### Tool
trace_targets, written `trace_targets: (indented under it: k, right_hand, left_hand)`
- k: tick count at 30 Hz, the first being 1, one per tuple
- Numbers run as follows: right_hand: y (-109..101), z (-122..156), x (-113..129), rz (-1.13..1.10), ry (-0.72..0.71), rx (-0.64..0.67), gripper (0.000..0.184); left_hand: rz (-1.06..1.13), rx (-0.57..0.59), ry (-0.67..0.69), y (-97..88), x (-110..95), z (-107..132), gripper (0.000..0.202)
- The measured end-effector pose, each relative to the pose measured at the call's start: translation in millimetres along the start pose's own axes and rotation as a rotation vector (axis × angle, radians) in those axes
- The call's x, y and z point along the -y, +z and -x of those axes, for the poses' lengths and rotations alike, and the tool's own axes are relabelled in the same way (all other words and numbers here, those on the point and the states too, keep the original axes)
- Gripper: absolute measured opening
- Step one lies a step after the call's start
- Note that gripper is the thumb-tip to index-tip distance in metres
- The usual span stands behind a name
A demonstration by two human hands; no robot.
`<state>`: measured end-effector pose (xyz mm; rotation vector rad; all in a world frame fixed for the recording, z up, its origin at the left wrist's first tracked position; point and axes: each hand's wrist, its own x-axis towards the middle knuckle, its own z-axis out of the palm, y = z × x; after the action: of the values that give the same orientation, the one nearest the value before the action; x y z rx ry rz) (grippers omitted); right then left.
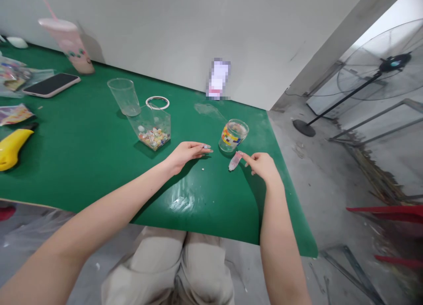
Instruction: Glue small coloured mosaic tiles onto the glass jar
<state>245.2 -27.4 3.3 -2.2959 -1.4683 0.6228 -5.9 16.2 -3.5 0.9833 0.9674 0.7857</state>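
My left hand (189,155) hovers low over the green table, its fingers pinched on a small pale mosaic tile (205,146). To its right, my right hand (263,165) grips the end of a small translucent pinkish tube (235,161) between thumb and forefinger. The tube slants down toward the tabletop, its dark tip at the lower left. Just behind it stands a clear glass jar (233,136) with yellow, white, red and blue tiles on its side. One loose white piece (202,169) lies in front of my left hand.
An angular clear container (154,137) holds many coloured tiles. Behind it are a clear cup (124,98) and a white ring (157,103). Further left lie a phone (52,85), a yellow-handled tool (13,148) and a pink tumbler (71,45). A lit, blurred screen (218,79) leans on the wall.
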Motion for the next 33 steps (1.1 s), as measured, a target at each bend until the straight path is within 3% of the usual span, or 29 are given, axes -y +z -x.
trace_targets:
  k: [2,4,7,9,13,19,22,28,33]
  right_hand:
    - [0,-1,0,-0.064,-0.101,-0.157,0.048]
    - [5,-3,3,-0.147,-0.231,-0.276,0.053]
    - [19,-10,9,-0.258,-0.305,-0.271,0.086]
    - [29,-18,13,-0.283,-0.288,-0.209,0.097]
    - [46,-36,19,-0.275,-0.285,-0.118,0.087]
    - [55,-40,28,-0.429,-0.235,-0.214,0.070]
    - [55,-33,30,-0.494,-0.334,-0.262,0.068]
    - [47,-9,37,-0.506,-0.668,-0.353,0.067]
    - [40,7,40,-0.379,-0.811,-0.280,0.062]
  left_hand:
    - [0.019,-0.020,-0.023,-0.4,-1,-1,0.016]
    - [0.037,-0.030,-0.039,-0.6,-1,-1,0.015]
    - [0.055,-0.040,-0.035,-0.8,-1,-1,0.015]
    - [0.068,-0.053,-0.030,-0.8,0,-1,0.015]
    - [0.106,-0.059,-0.042,-1.1,1,-1,0.013]
    - [0.174,-0.059,-0.137,-0.6,-3,-2,0.012]
    - [0.221,-0.062,-0.175,-1.6,-5,-3,0.015]
    - [0.296,-0.063,-0.224,-4.4,-6,-5,0.025]
    - [0.316,-0.017,-0.167,-5.2,-5,-6,0.032]
